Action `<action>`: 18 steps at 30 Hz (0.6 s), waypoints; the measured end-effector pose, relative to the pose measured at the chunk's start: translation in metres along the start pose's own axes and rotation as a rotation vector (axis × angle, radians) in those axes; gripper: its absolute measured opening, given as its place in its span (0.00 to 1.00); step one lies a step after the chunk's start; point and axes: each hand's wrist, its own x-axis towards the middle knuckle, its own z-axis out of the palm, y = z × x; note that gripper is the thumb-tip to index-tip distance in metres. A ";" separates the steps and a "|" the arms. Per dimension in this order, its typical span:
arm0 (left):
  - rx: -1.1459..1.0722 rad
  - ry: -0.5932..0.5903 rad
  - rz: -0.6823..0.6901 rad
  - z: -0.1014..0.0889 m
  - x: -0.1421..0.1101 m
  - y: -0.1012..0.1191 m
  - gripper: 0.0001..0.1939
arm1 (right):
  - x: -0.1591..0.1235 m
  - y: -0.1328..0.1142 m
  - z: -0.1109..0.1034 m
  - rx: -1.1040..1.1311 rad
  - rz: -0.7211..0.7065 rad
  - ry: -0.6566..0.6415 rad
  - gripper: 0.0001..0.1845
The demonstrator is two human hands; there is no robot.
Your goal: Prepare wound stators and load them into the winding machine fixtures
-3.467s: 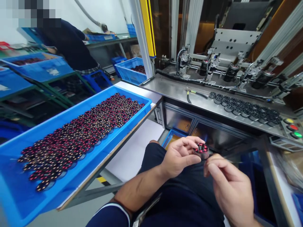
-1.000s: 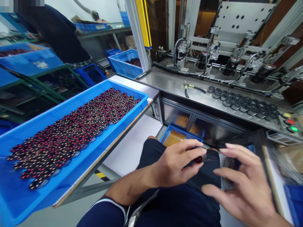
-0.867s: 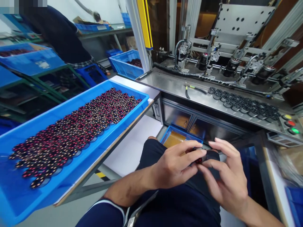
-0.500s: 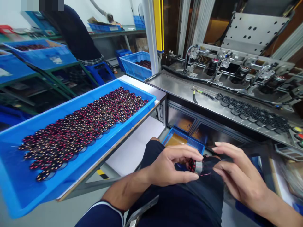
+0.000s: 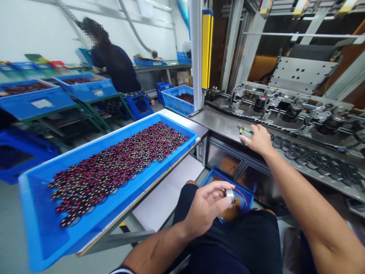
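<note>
My left hand [image 5: 208,203] is closed on a motor stator [image 5: 229,195], a short silver ring with dark windings, held above my lap. A thin pink wire [image 5: 242,195] curves away from it to the right. Over the steel bench [image 5: 220,125], my right hand [image 5: 259,140] is open, its thumb and fingers apart. Nearest to it is a pair of wire cutters [image 5: 241,130] with green and black handles, partly covered by the hand; whether they touch is unclear. Rows of dark stator cores [image 5: 310,154] lie on the bench to the right of that hand.
A long blue tray [image 5: 38,224] of wound stators stands on the left table. Behind the bench sits a winding machine [image 5: 302,101]; a yellow upright guard [image 5: 207,49] rises at its left corner. A blue bin [image 5: 211,179] is below. A co-worker [image 5: 116,68] sits at the back left.
My right hand has left the stator and moved up and forward to the cutters on the bench. The left hand keeps the stator, its wire now hanging free. The view has tilted up.
</note>
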 end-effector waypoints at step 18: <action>0.053 0.096 0.048 -0.003 0.005 0.001 0.11 | 0.024 0.016 0.011 -0.079 -0.046 -0.270 0.29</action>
